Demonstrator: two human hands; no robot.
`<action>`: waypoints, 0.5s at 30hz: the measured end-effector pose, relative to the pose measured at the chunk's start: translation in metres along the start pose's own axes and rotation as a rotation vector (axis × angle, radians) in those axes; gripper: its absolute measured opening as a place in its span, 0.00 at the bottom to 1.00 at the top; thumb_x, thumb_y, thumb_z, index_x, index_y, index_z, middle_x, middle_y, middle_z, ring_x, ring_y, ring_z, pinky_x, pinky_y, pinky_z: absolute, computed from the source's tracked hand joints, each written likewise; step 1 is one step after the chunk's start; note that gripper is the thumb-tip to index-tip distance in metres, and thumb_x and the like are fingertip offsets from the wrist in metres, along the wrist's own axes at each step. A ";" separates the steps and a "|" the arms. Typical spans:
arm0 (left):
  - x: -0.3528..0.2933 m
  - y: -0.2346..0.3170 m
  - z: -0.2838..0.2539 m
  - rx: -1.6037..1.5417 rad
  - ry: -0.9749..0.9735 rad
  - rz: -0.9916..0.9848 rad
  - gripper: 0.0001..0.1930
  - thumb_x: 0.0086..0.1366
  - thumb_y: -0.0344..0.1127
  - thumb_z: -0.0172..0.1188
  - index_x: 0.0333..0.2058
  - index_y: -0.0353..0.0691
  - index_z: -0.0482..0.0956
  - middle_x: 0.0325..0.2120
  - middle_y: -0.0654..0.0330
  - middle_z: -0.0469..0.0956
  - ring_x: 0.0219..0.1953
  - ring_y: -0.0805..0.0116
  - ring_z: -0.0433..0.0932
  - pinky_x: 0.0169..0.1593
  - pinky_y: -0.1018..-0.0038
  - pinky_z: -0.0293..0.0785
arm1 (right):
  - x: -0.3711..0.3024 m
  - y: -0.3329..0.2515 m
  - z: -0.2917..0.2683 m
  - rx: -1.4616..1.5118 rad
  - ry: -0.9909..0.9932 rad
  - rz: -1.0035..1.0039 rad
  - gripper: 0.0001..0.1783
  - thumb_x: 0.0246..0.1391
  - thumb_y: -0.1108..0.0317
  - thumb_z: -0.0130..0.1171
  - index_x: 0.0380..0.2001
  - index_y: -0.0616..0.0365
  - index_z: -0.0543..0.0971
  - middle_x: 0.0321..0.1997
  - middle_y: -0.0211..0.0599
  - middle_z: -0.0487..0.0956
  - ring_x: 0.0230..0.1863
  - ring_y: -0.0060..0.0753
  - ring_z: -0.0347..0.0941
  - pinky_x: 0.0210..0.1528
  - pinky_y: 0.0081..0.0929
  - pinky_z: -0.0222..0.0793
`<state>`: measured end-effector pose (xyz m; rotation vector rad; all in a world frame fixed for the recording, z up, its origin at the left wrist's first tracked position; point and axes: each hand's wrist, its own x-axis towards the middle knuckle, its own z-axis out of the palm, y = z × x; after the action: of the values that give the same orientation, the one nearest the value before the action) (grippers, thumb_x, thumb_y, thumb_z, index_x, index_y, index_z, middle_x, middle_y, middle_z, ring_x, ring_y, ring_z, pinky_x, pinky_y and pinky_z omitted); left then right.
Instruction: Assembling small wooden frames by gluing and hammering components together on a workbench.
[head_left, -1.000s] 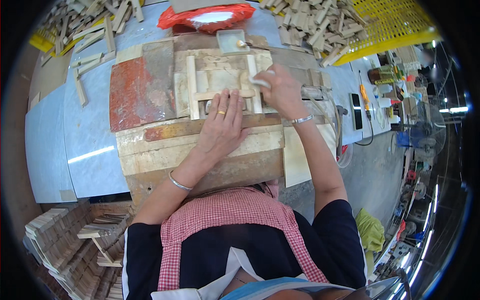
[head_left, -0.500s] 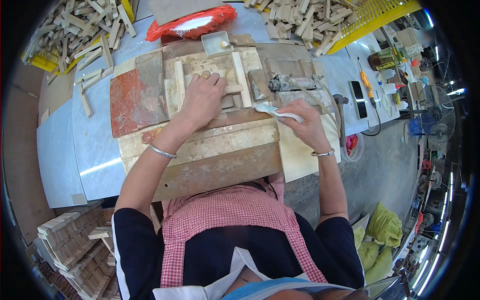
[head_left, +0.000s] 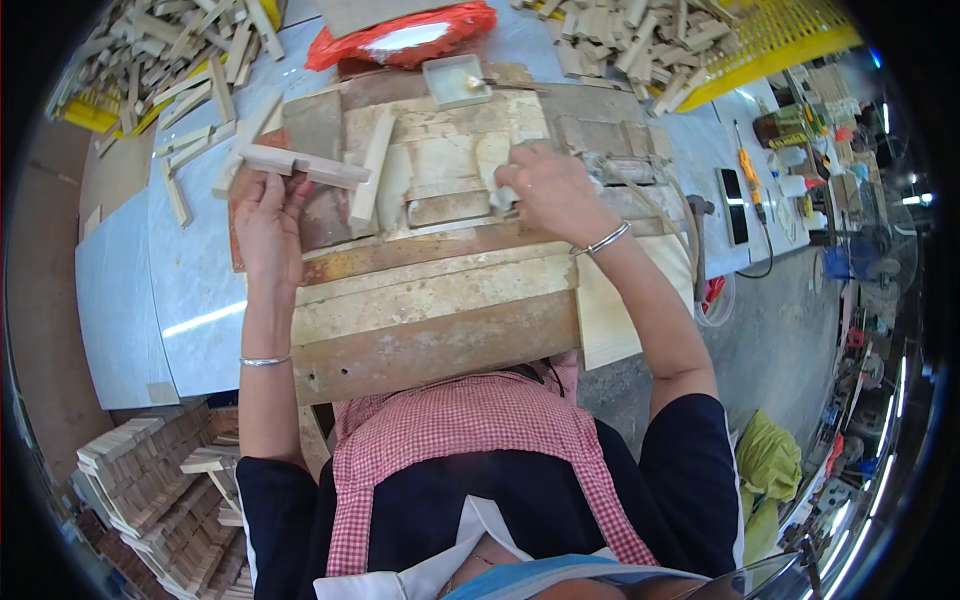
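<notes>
My left hand (head_left: pixel 270 215) is closed on an H-shaped wooden frame (head_left: pixel 320 168), pinching it near the crossbar. The frame has two pale sticks joined by a crosspiece and is held tilted over the left side of the worn work board (head_left: pixel 430 350). On the board's right side my right hand (head_left: pixel 558 195) is curled over a crumpled white cloth (head_left: pixel 503 200), mostly hidden by the blurred fingers. Between my hands, a small wooden block (head_left: pixel 450 208) sits on the glue-stained jig surface. A metal clamp (head_left: pixel 635 172) lies just beyond my right hand, partly covered.
A shallow clear dish (head_left: pixel 458 82) stands behind the board, before a red plastic bag (head_left: pixel 400 40). Loose wooden sticks heap up at the far left (head_left: pixel 170 50) and far right (head_left: pixel 640 40). A phone (head_left: pixel 733 205) and orange-handled tool (head_left: pixel 748 165) lie at right. Stacked wooden pieces (head_left: pixel 150 470) stand lower left.
My left hand has lifted the wooden frame off the jig and carried it left. My right hand has moved left and farther in over the board with the cloth.
</notes>
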<state>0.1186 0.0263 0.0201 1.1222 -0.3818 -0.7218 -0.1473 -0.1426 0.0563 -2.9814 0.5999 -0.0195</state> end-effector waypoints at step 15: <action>-0.046 0.028 -0.030 0.598 -0.127 -0.103 0.09 0.66 0.32 0.53 0.39 0.32 0.76 0.32 0.56 0.79 0.31 0.68 0.79 0.37 0.76 0.76 | 0.074 -0.056 0.002 0.453 -0.173 -0.079 0.11 0.43 0.67 0.61 0.34 0.50 0.81 0.35 0.35 0.76 0.40 0.41 0.75 0.42 0.35 0.70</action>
<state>0.1130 0.0858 0.0368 1.6718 -0.6794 -0.7957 -0.0580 -0.1196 0.0593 -2.5318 0.3929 0.0845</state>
